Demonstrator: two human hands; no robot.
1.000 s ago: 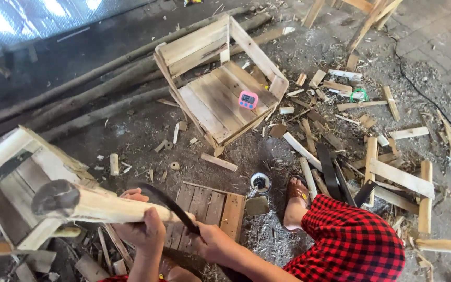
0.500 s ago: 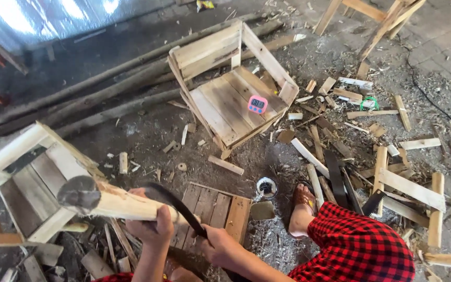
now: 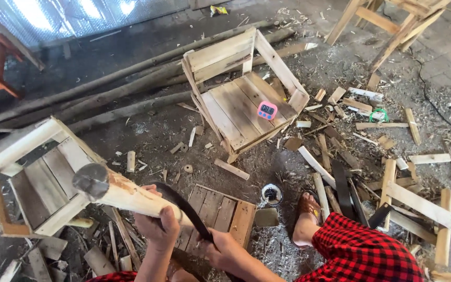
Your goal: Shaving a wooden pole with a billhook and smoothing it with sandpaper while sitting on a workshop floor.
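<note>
Dirt floor (image 3: 131,62), wooden crates (image 3: 246,99), poles (image 3: 105,89), scattered offcuts (image 3: 382,125), sawdust (image 3: 277,250)

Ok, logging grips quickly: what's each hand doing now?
Left hand: closed on the peeled wooden pole.
Right hand: closed on the curved dark blade.

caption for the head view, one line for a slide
Left hand grips a peeled pole; right hand holds a curved blade against it.

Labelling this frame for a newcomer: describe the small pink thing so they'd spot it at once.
Start at the pale slatted wooden chair lying on the dirt floor in the upper middle of the view. On its plank seat, near the right edge, sits a small pink digital timer with a dark display. It is the only pink item there; everything around it is bare wood, offcuts and shavings.
</note>
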